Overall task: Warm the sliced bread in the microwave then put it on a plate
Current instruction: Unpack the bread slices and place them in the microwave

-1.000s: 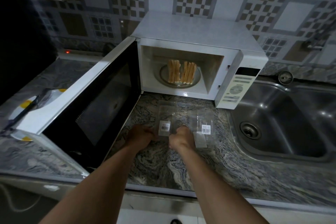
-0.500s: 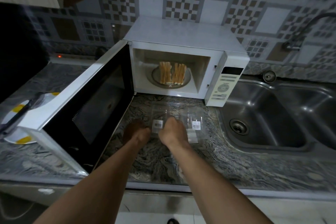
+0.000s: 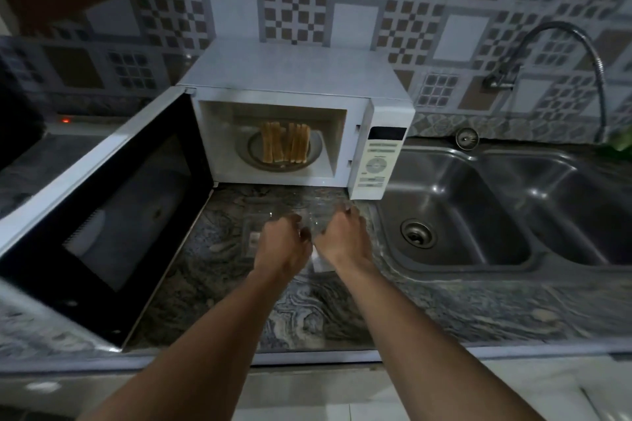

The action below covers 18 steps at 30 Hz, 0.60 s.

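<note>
Your left hand (image 3: 283,244) and right hand (image 3: 343,238) both pinch the clear plastic pack (image 3: 309,213) on the counter (image 3: 307,313); bread slices (image 3: 285,147) stand on edge inside the microwave (image 3: 290,79), door (image 3: 113,202) open, so shut it hard and you may topple them.

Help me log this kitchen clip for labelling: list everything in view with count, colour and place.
white microwave oven: one, white, back of counter, door open leftward
sliced bread: several slices, golden brown, on edge inside the microwave
clear plastic packaging: count unclear, transparent, counter before the microwave
grey marbled stone counter: one, grey, under everything
stainless steel sink: two basins, silver, right of microwave
curved metal tap: one, silver, wall above sink
patterned wall tiles: many, brown and white, behind
hands: two, bare; left hand and right hand both grip the packaging
</note>
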Each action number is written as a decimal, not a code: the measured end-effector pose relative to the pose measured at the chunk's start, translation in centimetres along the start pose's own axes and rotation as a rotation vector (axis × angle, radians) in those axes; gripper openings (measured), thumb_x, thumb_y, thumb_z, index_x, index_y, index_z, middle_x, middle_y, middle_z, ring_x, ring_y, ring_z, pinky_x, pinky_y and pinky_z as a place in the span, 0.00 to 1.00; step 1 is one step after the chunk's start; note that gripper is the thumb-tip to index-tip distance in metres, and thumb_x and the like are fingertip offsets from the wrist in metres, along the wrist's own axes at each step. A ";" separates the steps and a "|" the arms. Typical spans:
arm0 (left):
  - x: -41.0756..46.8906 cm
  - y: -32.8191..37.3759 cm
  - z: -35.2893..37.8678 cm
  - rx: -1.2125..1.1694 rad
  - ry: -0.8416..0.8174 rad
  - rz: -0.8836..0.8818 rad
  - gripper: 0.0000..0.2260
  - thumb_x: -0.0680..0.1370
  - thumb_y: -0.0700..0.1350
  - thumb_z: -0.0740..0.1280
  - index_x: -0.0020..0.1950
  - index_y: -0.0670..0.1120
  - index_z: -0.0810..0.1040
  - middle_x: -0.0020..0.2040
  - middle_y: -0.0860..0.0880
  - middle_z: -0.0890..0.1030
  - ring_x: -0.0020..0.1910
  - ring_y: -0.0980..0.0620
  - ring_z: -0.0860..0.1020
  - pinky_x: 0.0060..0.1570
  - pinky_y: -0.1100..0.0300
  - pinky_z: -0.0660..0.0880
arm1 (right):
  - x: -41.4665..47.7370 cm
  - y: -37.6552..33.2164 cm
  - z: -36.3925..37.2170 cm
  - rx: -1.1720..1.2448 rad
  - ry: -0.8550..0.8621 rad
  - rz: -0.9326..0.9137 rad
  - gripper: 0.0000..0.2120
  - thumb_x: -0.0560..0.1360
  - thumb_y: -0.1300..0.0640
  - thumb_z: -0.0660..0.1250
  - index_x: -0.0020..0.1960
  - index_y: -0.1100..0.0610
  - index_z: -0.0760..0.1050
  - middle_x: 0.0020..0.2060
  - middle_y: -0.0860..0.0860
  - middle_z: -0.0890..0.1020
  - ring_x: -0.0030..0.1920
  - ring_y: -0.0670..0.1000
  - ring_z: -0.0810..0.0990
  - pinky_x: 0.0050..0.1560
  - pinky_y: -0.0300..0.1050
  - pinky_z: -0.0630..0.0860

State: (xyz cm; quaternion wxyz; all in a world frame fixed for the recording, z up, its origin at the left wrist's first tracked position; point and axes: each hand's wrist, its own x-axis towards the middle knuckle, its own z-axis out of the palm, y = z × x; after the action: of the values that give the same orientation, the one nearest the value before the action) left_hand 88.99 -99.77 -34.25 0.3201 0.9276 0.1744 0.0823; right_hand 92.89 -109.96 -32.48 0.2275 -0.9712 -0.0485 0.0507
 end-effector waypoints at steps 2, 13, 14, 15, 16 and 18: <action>-0.3 0.3 0.5 -0.005 -0.042 -0.050 0.07 0.77 0.46 0.65 0.48 0.45 0.81 0.47 0.41 0.84 0.46 0.42 0.82 0.39 0.58 0.74 | 0.0 0.7 0.5 0.023 -0.039 0.053 0.31 0.75 0.50 0.71 0.73 0.55 0.64 0.65 0.59 0.73 0.65 0.61 0.74 0.60 0.55 0.76; -2.8 0.7 7.0 -0.173 -0.030 -0.340 0.11 0.73 0.46 0.73 0.55 0.47 0.83 0.50 0.42 0.85 0.47 0.44 0.82 0.45 0.58 0.77 | 0.2 7.0 3.0 0.122 -0.233 0.050 0.21 0.77 0.59 0.68 0.69 0.54 0.71 0.56 0.57 0.82 0.56 0.60 0.81 0.45 0.45 0.73; -2.6 0.7 7.2 -0.194 -0.010 -0.362 0.12 0.73 0.45 0.73 0.56 0.46 0.82 0.51 0.41 0.85 0.48 0.43 0.82 0.44 0.59 0.75 | 0.3 6.8 2.7 0.149 -0.225 0.049 0.19 0.77 0.61 0.67 0.67 0.54 0.71 0.56 0.57 0.83 0.55 0.60 0.81 0.45 0.45 0.73; -2.4 0.9 7.1 -0.209 0.014 -0.375 0.13 0.73 0.43 0.73 0.57 0.44 0.82 0.52 0.40 0.84 0.51 0.42 0.82 0.45 0.60 0.73 | 0.5 6.9 2.7 0.175 -0.224 0.060 0.18 0.77 0.62 0.67 0.65 0.54 0.72 0.55 0.56 0.83 0.54 0.60 0.81 0.44 0.44 0.72; -2.3 1.1 7.0 -0.218 0.029 -0.389 0.13 0.75 0.41 0.72 0.59 0.42 0.81 0.54 0.39 0.84 0.53 0.41 0.81 0.46 0.59 0.73 | 0.8 7.0 2.9 0.192 -0.226 0.074 0.17 0.76 0.63 0.66 0.64 0.54 0.71 0.54 0.56 0.82 0.54 0.60 0.81 0.44 0.44 0.72; -2.0 0.6 7.3 -0.206 0.036 -0.431 0.14 0.77 0.39 0.69 0.63 0.40 0.79 0.56 0.38 0.83 0.56 0.42 0.80 0.49 0.58 0.74 | 0.8 7.1 3.2 0.211 -0.234 0.094 0.17 0.76 0.65 0.66 0.62 0.53 0.70 0.53 0.55 0.82 0.53 0.60 0.81 0.43 0.45 0.72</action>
State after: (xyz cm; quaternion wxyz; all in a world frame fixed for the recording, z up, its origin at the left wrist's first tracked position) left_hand 89.27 -105.05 -39.68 0.4199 0.8298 0.3647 0.0459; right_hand 93.78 -114.81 -38.59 0.3186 -0.9306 -0.0237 0.1788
